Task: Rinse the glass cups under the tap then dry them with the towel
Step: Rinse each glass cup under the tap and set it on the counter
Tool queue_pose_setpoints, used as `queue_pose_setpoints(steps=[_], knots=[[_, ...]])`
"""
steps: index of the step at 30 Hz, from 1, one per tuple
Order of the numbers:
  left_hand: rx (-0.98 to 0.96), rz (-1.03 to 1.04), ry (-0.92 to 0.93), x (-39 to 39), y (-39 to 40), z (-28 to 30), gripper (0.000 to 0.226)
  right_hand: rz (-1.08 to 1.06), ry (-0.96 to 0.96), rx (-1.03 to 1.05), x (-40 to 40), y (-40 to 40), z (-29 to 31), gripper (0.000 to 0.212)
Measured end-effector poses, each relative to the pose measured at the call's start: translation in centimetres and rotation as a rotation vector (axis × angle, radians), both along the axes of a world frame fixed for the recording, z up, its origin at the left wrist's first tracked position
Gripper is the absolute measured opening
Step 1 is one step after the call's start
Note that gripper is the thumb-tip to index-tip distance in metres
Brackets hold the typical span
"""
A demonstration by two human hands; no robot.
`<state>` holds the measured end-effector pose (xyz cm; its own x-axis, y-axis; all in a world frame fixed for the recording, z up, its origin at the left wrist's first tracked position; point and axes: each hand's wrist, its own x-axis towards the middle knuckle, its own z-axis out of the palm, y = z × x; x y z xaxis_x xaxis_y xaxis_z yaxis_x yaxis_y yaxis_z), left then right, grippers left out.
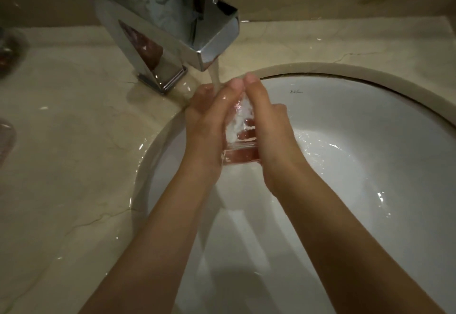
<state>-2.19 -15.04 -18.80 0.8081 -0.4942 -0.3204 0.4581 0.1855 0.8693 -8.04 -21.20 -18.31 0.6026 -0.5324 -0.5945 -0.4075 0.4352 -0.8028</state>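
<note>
A pale marble desk [74,165] carries one round white sink [370,165], and one angular chrome tap [172,30] stands at the basin's far left rim, running a steady stream of water [215,74]. Over the basin, two bare forearms reach in from below. The left hand [207,126] and the right hand [269,131] hold one glass cup [240,138] between them, just under the stream; it lies tilted, thick base toward the camera and mouth toward the tap. The fingers of both hands are curled round its sides, with the thumbs nearly meeting on top close to the rim.

The cup is stiff, brittle and fairly light, and wet glass is likely slippery, so a knock against the basin or the spout could chip it. The safest hold seems to be round the wall near the heavy base. Only one cup shows here; no towel is in view.
</note>
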Motion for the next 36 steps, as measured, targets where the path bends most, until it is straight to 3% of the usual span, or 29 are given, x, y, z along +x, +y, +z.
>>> queue_pose_setpoints(steps=[2, 4, 6, 8, 10, 14, 17, 19, 23, 26, 28, 30, 33, 36], knots=[[-0.004, -0.005, -0.013, 0.0, 0.1, 0.0, 0.08, 0.014, -0.054, 0.11, 0.0, 0.0, -0.1, 0.101], [0.01, -0.004, -0.032, 0.1, -0.1, 0.1, 0.08, 0.015, -0.159, 0.284, -0.3, -0.2, 0.8, 0.081], [0.042, 0.0, -0.067, 0.1, -0.1, 0.2, 0.069, 0.017, -0.177, 0.37, -0.5, -0.3, 0.8, 0.075], [0.038, 0.009, -0.085, -0.1, 0.1, 0.0, 0.056, 0.03, -0.123, 0.228, -0.4, 0.0, -0.3, 0.076], [0.021, 0.019, -0.077, -0.2, 0.2, -0.1, 0.062, 0.018, -0.1, 0.127, -0.4, 0.5, -0.6, 0.083], [0.012, -0.007, -0.019, -0.2, 0.0, -0.2, 0.077, -0.034, -0.158, 0.32, -0.6, 0.2, 0.5, 0.072], [-0.001, -0.017, 0.021, -0.3, -0.2, -0.2, 0.093, -0.008, -0.135, 0.165, -0.5, 0.4, -0.1, 0.074], [-0.004, -0.032, 0.003, 0.0, -0.2, -0.3, 0.083, -0.01, -0.092, 0.068, -0.6, 0.7, -0.4, 0.08], [0.028, -0.039, -0.006, 0.4, -0.1, -0.3, 0.076, -0.037, -0.176, 0.162, -0.5, 0.5, 0.4, 0.063], [-0.003, -0.029, -0.018, 0.2, 0.0, -0.5, 0.072, -0.017, -0.127, 0.076, -0.4, 0.7, 0.0, 0.081], [-0.034, -0.01, -0.026, 0.1, -0.1, -0.5, 0.074, 0.008, -0.135, 0.097, -0.6, 0.6, -0.2, 0.076], [-0.072, 0.003, -0.025, 0.0, -0.2, -0.5, 0.06, -0.012, -0.194, 0.208, -0.9, 0.3, 0.2, 0.059], [-0.108, -0.03, 0.02, -0.4, -0.3, 0.0, 0.032, -0.05, -0.267, 0.275, -1.0, 0.2, 0.5, 0.06], [-0.106, -0.02, -0.019, -0.5, -0.2, -0.1, 0.026, -0.022, -0.273, 0.244, -0.9, 0.3, 0.3, 0.057]])
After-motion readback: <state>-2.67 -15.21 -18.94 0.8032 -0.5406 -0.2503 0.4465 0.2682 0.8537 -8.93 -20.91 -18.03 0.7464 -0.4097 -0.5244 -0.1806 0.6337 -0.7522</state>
